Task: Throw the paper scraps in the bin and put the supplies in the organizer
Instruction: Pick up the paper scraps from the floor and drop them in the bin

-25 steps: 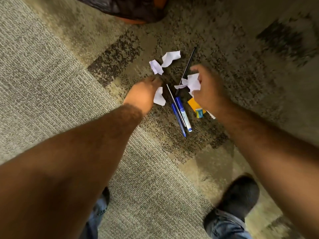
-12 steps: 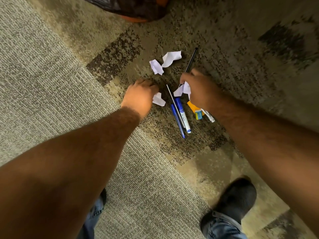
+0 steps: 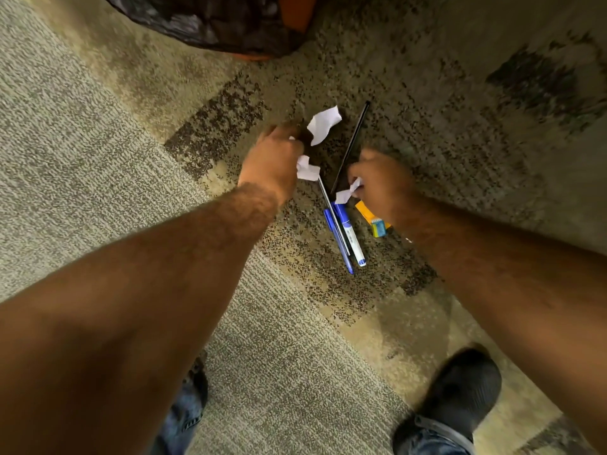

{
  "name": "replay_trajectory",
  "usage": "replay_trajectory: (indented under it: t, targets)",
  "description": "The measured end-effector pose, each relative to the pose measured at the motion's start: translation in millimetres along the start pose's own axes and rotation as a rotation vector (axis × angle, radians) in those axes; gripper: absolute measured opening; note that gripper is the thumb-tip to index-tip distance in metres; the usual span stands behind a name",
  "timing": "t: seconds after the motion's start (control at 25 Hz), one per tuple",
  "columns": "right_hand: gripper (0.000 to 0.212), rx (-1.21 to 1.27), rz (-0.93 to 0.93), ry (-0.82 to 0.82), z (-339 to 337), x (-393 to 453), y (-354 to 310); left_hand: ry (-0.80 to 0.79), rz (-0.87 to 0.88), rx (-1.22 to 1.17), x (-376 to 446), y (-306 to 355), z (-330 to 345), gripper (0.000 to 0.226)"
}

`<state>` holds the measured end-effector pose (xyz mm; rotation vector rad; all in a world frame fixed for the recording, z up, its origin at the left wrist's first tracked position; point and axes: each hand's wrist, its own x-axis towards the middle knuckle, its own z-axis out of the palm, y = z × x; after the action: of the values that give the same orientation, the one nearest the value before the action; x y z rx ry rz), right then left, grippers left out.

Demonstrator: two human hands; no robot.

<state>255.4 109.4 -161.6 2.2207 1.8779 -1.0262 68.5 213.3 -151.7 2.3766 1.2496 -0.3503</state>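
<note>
Nearest to us, at the bottom edge, we see a black shoe (image 3: 460, 392) with a denim cuff on the right and the other denim leg (image 3: 184, 418) partly hidden under the left forearm, both on a patterned carpet (image 3: 98, 159) of beige and dark patches.

Beyond them the supplies lie on the carpet between our two arms. A blue pen (image 3: 338, 246) and a blue-and-white marker (image 3: 351, 234) lie side by side, touching along their length, with a thin white stick-like item (image 3: 328, 205) running across the pen's upper end. Just to the right lies an orange-and-teal item (image 3: 377, 224), partly covered by the right wrist; we cannot tell what it is.

Our right hand (image 3: 384, 185) is curled closed with a white paper scrap (image 3: 348, 192) pinched in its fingertips, just above the marker's cap. Our left hand (image 3: 276, 159) is likewise closed, gripping a crumpled scrap (image 3: 307, 170) at its thumb side.

A long black pencil (image 3: 351, 146) lies slanted between the hands, its lower end near the right hand's scrap. Farther on, a loose paper scrap (image 3: 323, 124) sits on the carpet just beyond the left hand's knuckles.

At the top edge stands an orange bin (image 3: 295, 14) lined with a black bag (image 3: 203, 21), well apart from the supplies.
</note>
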Motion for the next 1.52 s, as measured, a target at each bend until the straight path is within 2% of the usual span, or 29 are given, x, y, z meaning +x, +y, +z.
replay_trajectory:
  t: [0.12,0.24,0.44,0.52,0.6,0.64,0.8,0.92,1.04,1.12,1.24,1.32,1.4,1.52]
  targets:
    - [0.015,0.089,0.003,0.057,-15,5,0,-0.005,-0.008,0.044,15,-3,-3,0.030]
    - [0.014,0.181,-0.023,0.188,-36,19,-13,-0.049,-0.008,0.042,22,-8,-6,0.019]
    - [0.015,0.164,0.028,0.185,-49,53,-32,0.067,-0.067,-0.191,9,-25,0,0.015]
    - [0.032,0.152,0.069,0.133,-48,62,-39,0.105,-0.076,-0.284,-2,-33,5,0.012]
    - [0.060,0.105,0.106,0.053,-43,69,-43,0.128,-0.095,-0.365,-12,-40,10,0.004]
    - [0.065,0.064,0.129,0.030,-39,73,-45,0.142,-0.097,-0.409,-17,-42,12,0.003]
    - [0.029,-0.011,0.183,0.068,-31,80,-42,0.185,-0.170,-0.539,-36,-40,6,0.008]
    - [0.027,0.114,0.264,0.095,-36,64,-42,0.189,-0.243,-0.598,-46,-35,-19,0.010]
    - [0.027,0.553,0.360,0.249,-65,37,-69,0.311,-0.225,-0.680,-61,-28,-69,0.014]
    - [0.032,0.802,0.405,0.397,-100,16,-94,0.439,-0.125,-0.746,-72,-17,-116,0.013]
    - [0.020,1.086,0.402,0.610,-164,-15,-138,0.672,0.060,-0.789,-82,-4,-193,0.020]
    - [0.020,1.237,0.346,0.787,-213,-30,-162,0.802,0.105,-0.835,-78,2,-240,0.022]
    - [0.020,1.338,0.198,0.975,-263,-33,-184,0.874,0.059,-0.921,-66,1,-282,0.023]
    - [0.021,1.154,0.065,1.093,-313,-2,-210,0.883,-0.089,-0.822,-27,-9,-321,0.024]
